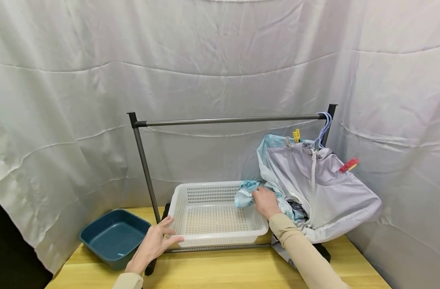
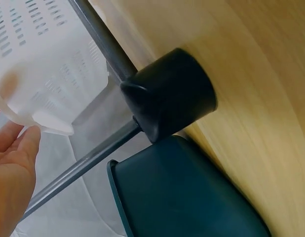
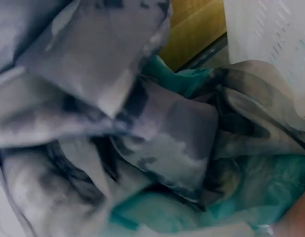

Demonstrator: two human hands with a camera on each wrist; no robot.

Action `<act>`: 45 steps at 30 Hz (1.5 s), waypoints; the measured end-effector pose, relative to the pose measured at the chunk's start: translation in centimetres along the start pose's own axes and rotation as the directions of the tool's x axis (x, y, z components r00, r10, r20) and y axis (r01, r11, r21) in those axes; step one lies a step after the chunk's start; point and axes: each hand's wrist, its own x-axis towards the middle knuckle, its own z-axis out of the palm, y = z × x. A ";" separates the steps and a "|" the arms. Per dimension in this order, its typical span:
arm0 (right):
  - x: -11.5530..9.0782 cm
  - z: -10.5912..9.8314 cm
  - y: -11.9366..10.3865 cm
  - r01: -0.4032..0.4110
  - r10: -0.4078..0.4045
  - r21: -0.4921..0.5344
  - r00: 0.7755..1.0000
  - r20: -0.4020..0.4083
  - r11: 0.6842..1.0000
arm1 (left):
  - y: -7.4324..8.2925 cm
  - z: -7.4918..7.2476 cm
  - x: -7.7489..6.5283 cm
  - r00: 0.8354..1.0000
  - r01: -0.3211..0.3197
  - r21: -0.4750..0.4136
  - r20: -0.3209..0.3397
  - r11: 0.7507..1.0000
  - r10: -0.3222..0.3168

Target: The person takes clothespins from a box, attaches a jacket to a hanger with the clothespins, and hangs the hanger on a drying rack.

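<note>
My left hand (image 1: 156,241) holds the front left corner of a white slotted basket (image 1: 221,237), thumb at the front rim and fingers over the left rim. One finger shows faintly through the plastic in the left wrist view. With my right hand (image 1: 266,202) I grip a blue patterned cloth (image 1: 244,197) over the basket's right rim. That cloth runs back to the bunched fabric under a pale grey zipped jacket (image 1: 335,180), which hangs from a blue hanger (image 1: 325,127). Crumpled camouflage-like and teal fabric (image 3: 182,133) fills the right wrist view; only a bit of the hand shows there.
A dark metal rack (image 1: 227,120) stands over the wooden table (image 1: 220,271), its lower bar in front of the basket. To the left sits a teal basin (image 1: 115,230). Yellow (image 1: 296,135) and red (image 1: 349,165) clips are on the hung clothes. Grey curtains surround the table.
</note>
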 end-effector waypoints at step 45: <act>-2.9 0.5 3.8 0.225 -0.215 -0.122 0.973 0.086 0.967 | -1.3 0.6 0.8 0.996 0.080 -0.053 0.050 0.995 -0.077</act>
